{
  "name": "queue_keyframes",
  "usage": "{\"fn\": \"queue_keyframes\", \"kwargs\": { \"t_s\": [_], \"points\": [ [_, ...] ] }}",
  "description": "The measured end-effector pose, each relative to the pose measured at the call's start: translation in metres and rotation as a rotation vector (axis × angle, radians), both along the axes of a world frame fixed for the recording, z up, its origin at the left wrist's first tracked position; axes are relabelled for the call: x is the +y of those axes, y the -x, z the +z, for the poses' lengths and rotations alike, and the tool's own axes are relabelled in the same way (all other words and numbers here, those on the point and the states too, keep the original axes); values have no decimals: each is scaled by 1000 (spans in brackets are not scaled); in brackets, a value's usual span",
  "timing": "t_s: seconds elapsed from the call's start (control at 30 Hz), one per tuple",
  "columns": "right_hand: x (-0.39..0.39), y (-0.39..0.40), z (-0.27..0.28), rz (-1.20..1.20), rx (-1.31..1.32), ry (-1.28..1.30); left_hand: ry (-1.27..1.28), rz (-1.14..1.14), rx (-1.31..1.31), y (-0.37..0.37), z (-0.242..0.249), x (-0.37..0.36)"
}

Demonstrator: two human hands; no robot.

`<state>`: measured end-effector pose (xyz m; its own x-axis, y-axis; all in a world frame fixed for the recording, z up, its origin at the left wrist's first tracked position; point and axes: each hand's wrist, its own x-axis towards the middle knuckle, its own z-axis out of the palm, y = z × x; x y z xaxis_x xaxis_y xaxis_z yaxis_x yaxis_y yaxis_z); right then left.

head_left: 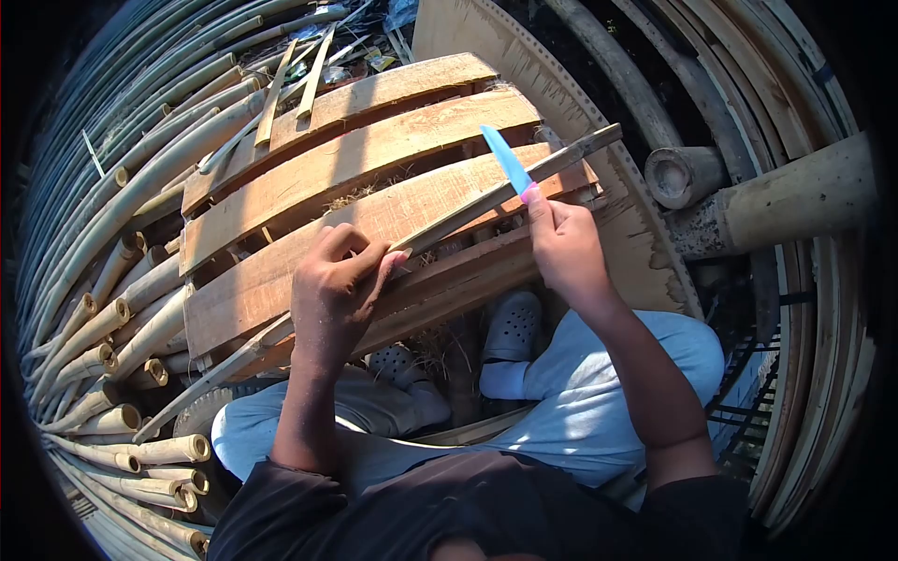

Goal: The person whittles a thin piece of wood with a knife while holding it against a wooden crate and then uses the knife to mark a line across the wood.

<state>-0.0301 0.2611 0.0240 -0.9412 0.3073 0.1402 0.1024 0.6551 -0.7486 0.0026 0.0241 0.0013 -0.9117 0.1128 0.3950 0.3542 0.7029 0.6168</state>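
Observation:
A long, narrow bamboo strip (468,206) runs slantwise over the wooden slatted pallet (374,150), from the lower left to past the pallet's right edge. Wrapped round the strip near its middle is my left hand (335,280), closed, with the thumb along the upper side. My right hand (567,245) grips a knife (505,159) with a light blue blade; a bit of pink shows at the fingers, where the handle is mostly hidden. The blade points up and left, and crosses over the strip in this view.
Stacked bamboo poles (150,206) crowd the left side. Thin split pieces (316,70) lie at the pallet's far edge. A plywood sheet (552,75) extends behind and to the right. A thick bamboo pole (795,196) juts in from the right. My knees and clogs (513,327) are close below the pallet.

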Motion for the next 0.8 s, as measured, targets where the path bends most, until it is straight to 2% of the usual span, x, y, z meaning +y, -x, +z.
{"fn": "queue_keyframes", "kwargs": {
  "t_s": [0.03,0.17,0.2,0.23,0.3,0.33,0.37,0.43,0.47,0.5,0.57,0.6,0.63,0.7,0.73,0.77,0.8],
  "points": [
    [6,-6,0,228,-372,118,-9,-12,-16,1,0,0],
    [51,23,4,145,-276,187,-35,-14,-20,1,-2,0],
    [52,30,-8,113,62,369,-28,-8,-24,1,-2,0],
    [43,23,-6,117,59,368,-23,-2,-21,0,-1,0],
    [13,-3,-1,257,-388,236,-27,-8,-28,1,-2,-1],
    [2,-13,-2,309,-394,275,-28,-21,-41,2,-3,-2],
    [5,-12,2,374,-338,148,-28,-25,-40,2,-2,-1],
    [28,9,9,303,-208,298,-30,-22,-37,1,-2,0],
    [32,16,17,131,-53,239,-28,-20,-43,0,-2,-1],
    [1,14,29,-6,192,113,-17,-14,-31,0,-2,0],
    [33,13,-6,252,-167,253,-7,-3,-11,1,-1,-1],
    [8,-5,-1,252,-348,196,-10,-10,-30,1,-1,-2],
    [-6,-17,0,334,-397,228,-13,-21,-49,1,-1,-1],
    [6,-8,4,388,-307,157,-11,-29,-34,2,-1,0],
    [19,2,9,299,-260,192,-10,-28,-20,2,-1,-1],
    [29,12,14,162,-204,358,-10,-25,-24,1,-2,-1],
    [29,15,16,119,-158,297,-3,-24,-15,1,-3,-1]
  ]
}}
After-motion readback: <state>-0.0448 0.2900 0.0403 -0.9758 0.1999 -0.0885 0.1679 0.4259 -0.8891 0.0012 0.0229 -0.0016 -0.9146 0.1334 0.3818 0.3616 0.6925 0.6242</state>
